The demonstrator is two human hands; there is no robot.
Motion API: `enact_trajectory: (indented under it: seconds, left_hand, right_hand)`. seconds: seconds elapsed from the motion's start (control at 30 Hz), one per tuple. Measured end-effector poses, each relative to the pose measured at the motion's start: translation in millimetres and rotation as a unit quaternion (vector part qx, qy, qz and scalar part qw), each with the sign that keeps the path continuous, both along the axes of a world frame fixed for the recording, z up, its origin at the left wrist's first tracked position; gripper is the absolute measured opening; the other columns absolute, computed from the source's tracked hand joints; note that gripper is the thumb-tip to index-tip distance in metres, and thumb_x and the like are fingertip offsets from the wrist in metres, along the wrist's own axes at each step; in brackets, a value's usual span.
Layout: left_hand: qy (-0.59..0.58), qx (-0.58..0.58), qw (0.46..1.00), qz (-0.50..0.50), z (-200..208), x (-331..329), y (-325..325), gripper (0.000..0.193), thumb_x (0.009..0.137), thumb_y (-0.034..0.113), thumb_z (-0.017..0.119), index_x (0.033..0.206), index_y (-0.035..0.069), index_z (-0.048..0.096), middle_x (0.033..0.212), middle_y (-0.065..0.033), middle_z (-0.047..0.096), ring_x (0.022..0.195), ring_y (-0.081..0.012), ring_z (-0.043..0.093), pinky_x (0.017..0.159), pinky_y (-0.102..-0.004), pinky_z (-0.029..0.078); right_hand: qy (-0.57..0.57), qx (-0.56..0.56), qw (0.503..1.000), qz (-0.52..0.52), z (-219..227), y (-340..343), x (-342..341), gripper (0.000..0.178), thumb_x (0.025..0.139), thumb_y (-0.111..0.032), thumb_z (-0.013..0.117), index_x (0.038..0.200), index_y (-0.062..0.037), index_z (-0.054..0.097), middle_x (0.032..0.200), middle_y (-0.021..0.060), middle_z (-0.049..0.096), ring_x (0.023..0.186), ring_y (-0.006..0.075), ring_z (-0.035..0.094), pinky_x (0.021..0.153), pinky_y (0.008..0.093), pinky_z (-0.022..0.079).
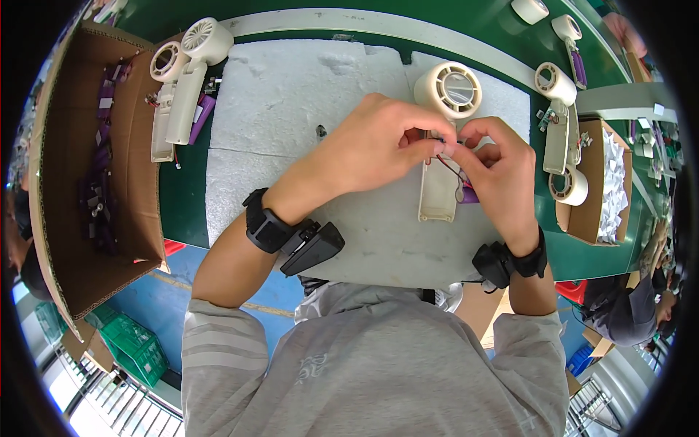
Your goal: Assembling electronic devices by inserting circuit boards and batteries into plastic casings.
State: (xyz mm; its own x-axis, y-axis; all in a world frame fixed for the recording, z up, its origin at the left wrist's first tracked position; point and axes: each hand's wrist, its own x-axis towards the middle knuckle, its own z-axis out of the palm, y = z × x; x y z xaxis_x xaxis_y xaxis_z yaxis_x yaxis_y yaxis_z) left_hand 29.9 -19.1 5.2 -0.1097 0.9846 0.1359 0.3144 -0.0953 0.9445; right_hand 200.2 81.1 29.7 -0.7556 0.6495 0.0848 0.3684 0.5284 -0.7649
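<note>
A cream handheld fan with a round head (pixel 429 91) lies on the foam pad, its open handle shell (pixel 437 200) toward me. Over the handle, my left hand (pixel 386 142) is closed in a pinch, and my right hand (pixel 499 164) pinches from the other side. Their fingertips meet on thin red and dark wires (pixel 448 166), and the very ends are hidden by my fingers. Part of a purple battery (pixel 470 195) shows beside the handle, under my right hand.
White foam pad (pixel 277 95) covers the green bench. At left stands a cardboard box (pixel 138 182) of purple batteries, beside more fan parts (pixel 182 102). On the right are other fan bodies (pixel 557 135) and a box of white pieces (pixel 613 186). People sit at both sides.
</note>
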Motion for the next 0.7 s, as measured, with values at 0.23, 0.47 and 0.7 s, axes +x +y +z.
enact_trajectory:
  seconds: [0.23,0.47,0.7]
  left_hand:
    - [0.044,0.023,0.999,-0.009,1.3,0.3,0.5,0.016,0.085,0.008,0.066,0.099,0.009,0.074,0.080,-0.0105,0.069,0.066,-0.0231,0.065,0.062,-0.0318,0.050]
    - [0.049,0.030,0.998,-0.007,0.2,0.2,-2.0,0.018,0.084,0.006,0.066,0.100,0.008,0.074,0.086,-0.0120,0.069,0.067,-0.0238,0.064,0.062,-0.0325,0.050]
    - [-0.001,-0.013,1.000,0.004,5.0,3.5,-1.7,0.021,0.082,0.008,0.067,0.102,0.012,0.074,0.089,-0.0131,0.067,0.070,-0.0233,0.065,0.062,-0.0322,0.050]
  right_hand:
    - [-0.005,-0.055,0.996,0.070,-5.4,8.7,6.9,0.017,0.085,-0.003,0.069,0.097,-0.0004,0.056,0.077,0.0033,0.058,0.055,0.0031,0.052,0.048,0.0196,0.038]
    - [0.023,-0.041,0.990,0.132,-1.2,7.8,8.2,0.024,0.087,0.001,0.064,0.108,-0.0017,0.052,0.077,0.0038,0.057,0.057,0.0042,0.053,0.049,0.0206,0.040]
    - [0.032,-0.041,0.992,0.117,-6.2,6.1,7.6,0.027,0.087,0.004,0.060,0.111,-0.0019,0.051,0.075,0.0033,0.054,0.057,0.0049,0.052,0.050,0.0206,0.040]
